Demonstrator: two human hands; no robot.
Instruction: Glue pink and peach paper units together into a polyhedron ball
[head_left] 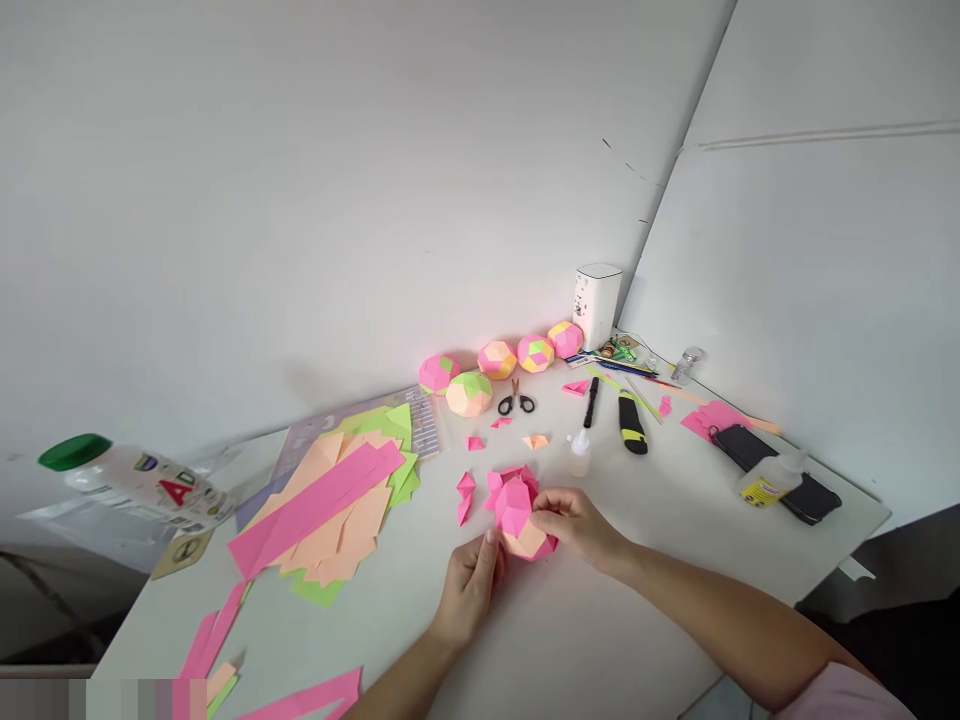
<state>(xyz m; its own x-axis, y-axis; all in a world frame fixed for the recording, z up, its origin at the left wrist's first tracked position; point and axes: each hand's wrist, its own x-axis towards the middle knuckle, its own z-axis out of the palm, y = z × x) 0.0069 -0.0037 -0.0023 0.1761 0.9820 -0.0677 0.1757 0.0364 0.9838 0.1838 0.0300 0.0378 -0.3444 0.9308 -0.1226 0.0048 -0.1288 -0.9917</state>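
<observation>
Between my two hands is a partly open folded-paper ball, mostly pink with a peach face low on its front. My left hand grips its lower left side, thumb on top. At the right side, my right hand pinches its edge between thumb and fingers. A folded pink paper piece lies just left of the ball. Farther back are a small pink piece and a peach piece. A small clear glue bottle stands behind my right hand.
Finished paper balls line the wall beside scissors. Paper sheets are piled on the left near a white bottle. A box cutter, a marker, a phone and a yellow-labelled bottle lie right.
</observation>
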